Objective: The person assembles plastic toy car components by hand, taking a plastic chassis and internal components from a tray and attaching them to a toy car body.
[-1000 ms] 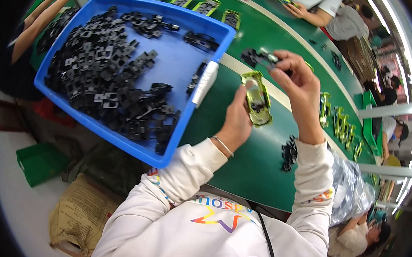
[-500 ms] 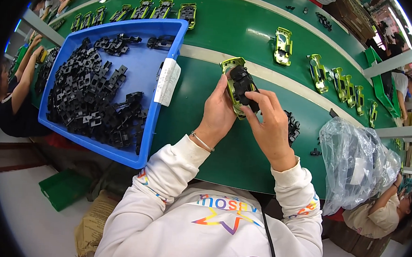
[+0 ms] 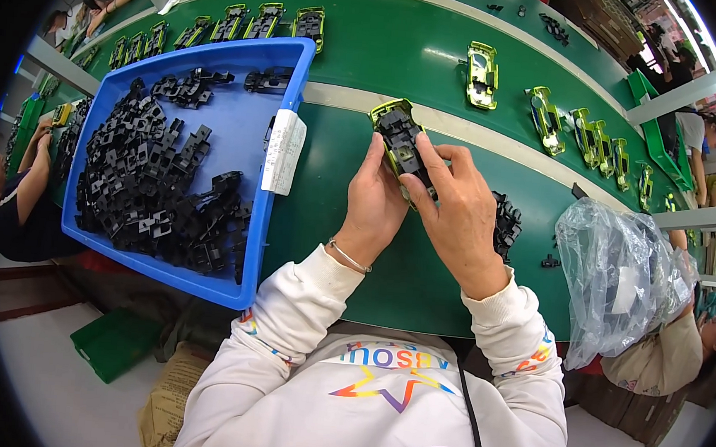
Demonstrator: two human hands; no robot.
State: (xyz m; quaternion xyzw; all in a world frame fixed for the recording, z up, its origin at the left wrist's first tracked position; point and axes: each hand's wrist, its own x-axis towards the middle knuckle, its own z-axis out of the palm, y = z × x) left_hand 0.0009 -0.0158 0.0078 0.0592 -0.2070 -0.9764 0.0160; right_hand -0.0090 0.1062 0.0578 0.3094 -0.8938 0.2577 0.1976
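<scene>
In front of my chest my left hand (image 3: 374, 206) grips a yellow-green toy car body (image 3: 391, 107) from its left side and underneath, underside up. A black plastic chassis (image 3: 398, 132) lies inside the shell, lined up with its length. My right hand (image 3: 463, 214) is closed on the chassis's near end, thumb and index finger pressed against it. Those fingers cover the near right part of the car. To my left is a blue bin (image 3: 280, 210) holding a heap of black plastic chassis parts (image 3: 142, 163).
More black parts (image 3: 505, 225) lie right of my hand on the green table (image 3: 403, 289). A clear plastic bag (image 3: 611, 283) rests at the right. Beyond a pale strip, car bodies (image 3: 482, 74) stand in a row on a green belt (image 3: 387, 39). Other people sit at both sides.
The black chassis, tilted over the shell before, now sits flatter and aligned in it. My right fingers have shifted on it, and the car has moved slightly left in view.
</scene>
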